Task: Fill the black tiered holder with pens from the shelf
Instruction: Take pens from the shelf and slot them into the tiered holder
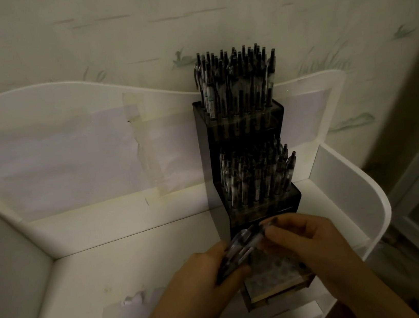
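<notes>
Nearest, over the black tiered holder's lowest tier, the left hand grips a bundle of pens; the right hand seems to pinch one. That tier looks empty; the two behind stand full.

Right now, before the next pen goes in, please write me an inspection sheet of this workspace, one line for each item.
Surface: white shelf with raised side walls, patched with tape and paper.
Job's things: black tiered plastic pen holder stands at the shelf's right; top tier pens and middle tier pens look full; lowest tier shows open holes.
Clutter: torn paper scrap on the shelf floor.
Grippers: left hand grips a bundle of dark pens; right hand pinches the top of one pen of the bundle.
Cables: nothing seen.
Surroundings: pale patterned wallpaper behind; dim light.
</notes>
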{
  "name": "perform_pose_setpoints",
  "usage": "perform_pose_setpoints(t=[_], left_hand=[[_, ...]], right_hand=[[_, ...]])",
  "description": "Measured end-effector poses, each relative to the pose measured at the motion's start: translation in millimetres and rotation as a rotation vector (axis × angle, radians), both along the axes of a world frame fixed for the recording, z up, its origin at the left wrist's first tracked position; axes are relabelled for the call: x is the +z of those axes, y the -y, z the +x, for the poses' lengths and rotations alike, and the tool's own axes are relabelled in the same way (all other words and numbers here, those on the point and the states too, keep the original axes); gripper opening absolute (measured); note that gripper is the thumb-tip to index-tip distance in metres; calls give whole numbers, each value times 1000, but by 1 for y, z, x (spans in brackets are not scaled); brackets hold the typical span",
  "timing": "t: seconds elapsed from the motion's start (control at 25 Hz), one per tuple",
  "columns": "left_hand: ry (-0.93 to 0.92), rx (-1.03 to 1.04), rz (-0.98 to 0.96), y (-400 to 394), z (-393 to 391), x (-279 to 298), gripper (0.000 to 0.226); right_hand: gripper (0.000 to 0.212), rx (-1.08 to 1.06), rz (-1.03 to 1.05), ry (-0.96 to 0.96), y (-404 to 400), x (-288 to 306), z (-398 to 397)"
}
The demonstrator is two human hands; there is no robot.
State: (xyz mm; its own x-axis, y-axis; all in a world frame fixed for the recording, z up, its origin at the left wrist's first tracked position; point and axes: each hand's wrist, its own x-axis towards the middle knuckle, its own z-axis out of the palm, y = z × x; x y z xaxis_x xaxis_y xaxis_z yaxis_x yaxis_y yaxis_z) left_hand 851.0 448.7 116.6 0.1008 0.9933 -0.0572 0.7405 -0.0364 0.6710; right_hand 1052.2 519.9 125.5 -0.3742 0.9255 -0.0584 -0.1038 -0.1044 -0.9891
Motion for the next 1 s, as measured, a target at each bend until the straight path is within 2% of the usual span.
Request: perform_pose_setpoints(t=[0.12,0.24,0.32,0.44,0.6,0.76,1.0], left_hand=[[-1,21,7,3,-4,1,15],[3,57,23,5,-7,1,17],[15,81,36,6,-7,1,17],[24,90,46,6,-8,1,19],[20,91,44,7,-7,1,19],[14,95,45,8,-8,1,18],[19,96,43,10,-8,-1,18]], right_hand=[[26,-113,-47,-94,-7,12,15],[26,-231,97,-82,-11,25,30],[15,-306,254,39,-10,26,34],[20,-306,493,356,-9,10,28],[27,-284,661,488,-10,-20,14],[27,-271,711,509,-13,-46,4],[21,-262,679,556,-13,-68,-5]])
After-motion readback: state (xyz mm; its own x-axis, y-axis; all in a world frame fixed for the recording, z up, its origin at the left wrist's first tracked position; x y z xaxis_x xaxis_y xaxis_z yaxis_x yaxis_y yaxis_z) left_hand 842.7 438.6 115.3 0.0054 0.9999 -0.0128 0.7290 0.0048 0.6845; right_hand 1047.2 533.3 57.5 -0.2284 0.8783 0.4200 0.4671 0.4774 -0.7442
